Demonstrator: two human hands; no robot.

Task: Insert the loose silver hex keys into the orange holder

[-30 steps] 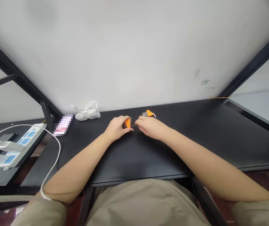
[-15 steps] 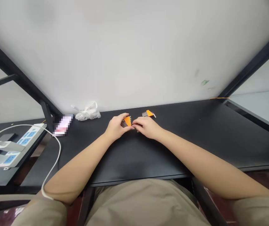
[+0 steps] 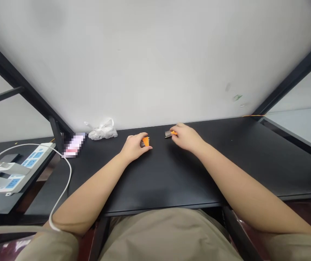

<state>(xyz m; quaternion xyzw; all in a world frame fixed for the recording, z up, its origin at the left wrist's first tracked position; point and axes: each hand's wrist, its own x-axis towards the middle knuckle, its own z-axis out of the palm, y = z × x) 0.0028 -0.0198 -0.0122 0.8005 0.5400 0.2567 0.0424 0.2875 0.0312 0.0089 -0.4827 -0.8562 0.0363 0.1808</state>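
Observation:
Two small orange holders with rows of dark metal pins lie near the back of the black desk (image 3: 171,177). My left hand (image 3: 133,146) rests on the desk with its fingers curled round the left orange pin holder (image 3: 145,141). My right hand (image 3: 186,137) is further right and back, fingers closed over the second orange pin holder (image 3: 169,133), whose pins stick out to the left of my fingertips. The two hands are apart.
A crumpled white plastic bag (image 3: 102,130) lies at the back by the white wall. A blurred phone-like object (image 3: 73,144) sits left of it. At far left a white power strip (image 3: 22,168) with a white cable (image 3: 63,188) lies on a neighbouring desk.
My right hand has left the holder in my left hand and moved right and back onto the second orange holder. My left hand has stayed with its holder.

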